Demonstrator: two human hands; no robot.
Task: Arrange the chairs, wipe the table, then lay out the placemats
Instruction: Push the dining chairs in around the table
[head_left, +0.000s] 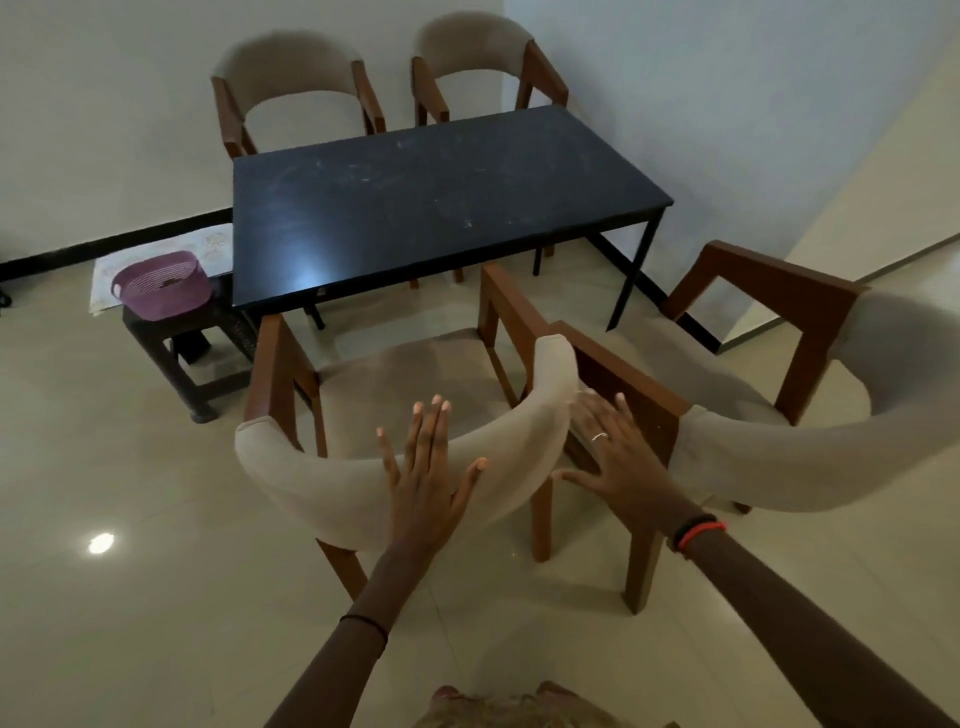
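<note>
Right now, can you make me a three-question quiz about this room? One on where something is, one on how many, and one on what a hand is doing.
1. Where is the purple basket?
A. On the floor
B. On the dark stool left of the black table
C. On a shelf

2. How many chairs are there?
A. Two
B. Three
C. Four

3. What is the left hand doing?
A. Holding a cloth
B. Lying flat on a backrest, fingers straight
C. Hanging idle

Answers: 1 B, it sits on the stool by the table's left end. 2 C, two stand by the wall, two nearer. 3 B, its palm lies on the nearest chair's padded backrest.
</note>
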